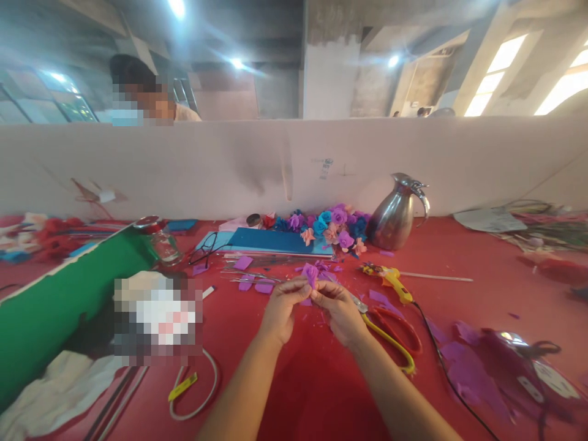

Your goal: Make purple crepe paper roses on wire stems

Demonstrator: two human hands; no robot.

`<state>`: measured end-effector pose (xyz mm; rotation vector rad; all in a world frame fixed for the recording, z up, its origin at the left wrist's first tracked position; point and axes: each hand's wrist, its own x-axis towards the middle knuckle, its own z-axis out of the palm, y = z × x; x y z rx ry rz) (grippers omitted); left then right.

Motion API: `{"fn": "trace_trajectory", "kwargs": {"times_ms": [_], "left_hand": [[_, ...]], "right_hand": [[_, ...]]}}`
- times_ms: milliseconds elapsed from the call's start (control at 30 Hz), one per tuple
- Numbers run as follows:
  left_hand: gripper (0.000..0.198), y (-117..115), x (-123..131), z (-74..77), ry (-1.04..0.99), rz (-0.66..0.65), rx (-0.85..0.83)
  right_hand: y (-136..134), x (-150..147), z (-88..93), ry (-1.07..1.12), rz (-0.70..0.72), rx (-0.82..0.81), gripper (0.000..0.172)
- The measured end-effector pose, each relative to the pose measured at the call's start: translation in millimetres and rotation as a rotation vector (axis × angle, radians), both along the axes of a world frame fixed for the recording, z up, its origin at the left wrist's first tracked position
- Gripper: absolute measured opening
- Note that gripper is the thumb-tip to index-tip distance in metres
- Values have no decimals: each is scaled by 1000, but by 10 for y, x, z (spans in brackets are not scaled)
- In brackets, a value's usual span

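Observation:
In the middle of the head view, a small purple paper flower (310, 275) is pinched between the fingertips of both hands. My left hand (285, 304) is closed on its left side, thumb against the lower edge. From the other side my right hand (337, 307) grips it with thumb and forefinger. Purple paper scraps (331, 271) lie just behind the fingers. Close to my right hand are scissors (394, 337) with one red and one yellow handle. Purple paper pieces (264, 286) and thin wires (257, 278) rest beyond my left hand.
Finished paper flowers (339, 215) stand by a steel jug (395, 211) at the back. A yellow glue gun (395, 284) with a black cord lies right. Left are a glass jar (163, 242), eyeglasses (207, 250) and a green board (50, 312). Beyond the white partition (193, 165) is a person (184, 113).

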<state>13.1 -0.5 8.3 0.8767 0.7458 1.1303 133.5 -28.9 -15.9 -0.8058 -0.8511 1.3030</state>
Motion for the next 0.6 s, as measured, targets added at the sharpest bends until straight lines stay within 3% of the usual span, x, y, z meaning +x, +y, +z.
{"fn": "trace_trajectory", "kwargs": {"times_ms": [167,333,467,600], "left_hand": [[20,-20,27,6,-46,-74,-27],[19,-19,-5,1,57,-86,79],[17,6,-29,-19,95,-43,125],[17,43,-16,-69,41,19,67]], "right_hand": [[-6,-4,21,87,24,-21,15],[2,11,22,74,31,-42,20],[-16,-10,70,33,-35,-38,24],[-46,-30,157,-38,-129,32,25]]}}
